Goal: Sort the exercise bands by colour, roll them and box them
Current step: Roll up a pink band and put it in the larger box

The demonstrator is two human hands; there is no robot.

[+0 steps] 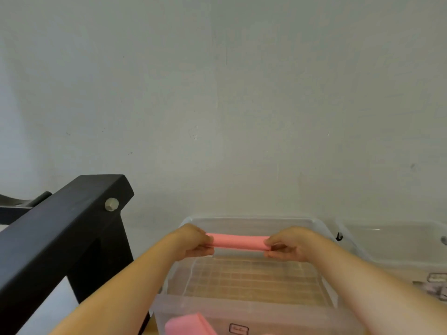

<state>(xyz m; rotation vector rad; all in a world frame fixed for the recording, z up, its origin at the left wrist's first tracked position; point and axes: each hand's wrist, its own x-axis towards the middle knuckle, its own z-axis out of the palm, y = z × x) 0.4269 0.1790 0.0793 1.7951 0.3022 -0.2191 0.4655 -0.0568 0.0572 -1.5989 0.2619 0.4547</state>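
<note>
Left arm: bare forearm stretches forward from the lower left towards the centre.
Left hand (pixel 194 241): back of the hand up, fingers curled round the left end of the pink rolled band (pixel 238 242).
Right arm: bare forearm stretches in from the lower right.
Right hand (pixel 289 245): fingers and thumb curled on the roll's right end.
Hands together: level, apart, facing each other.
</note>
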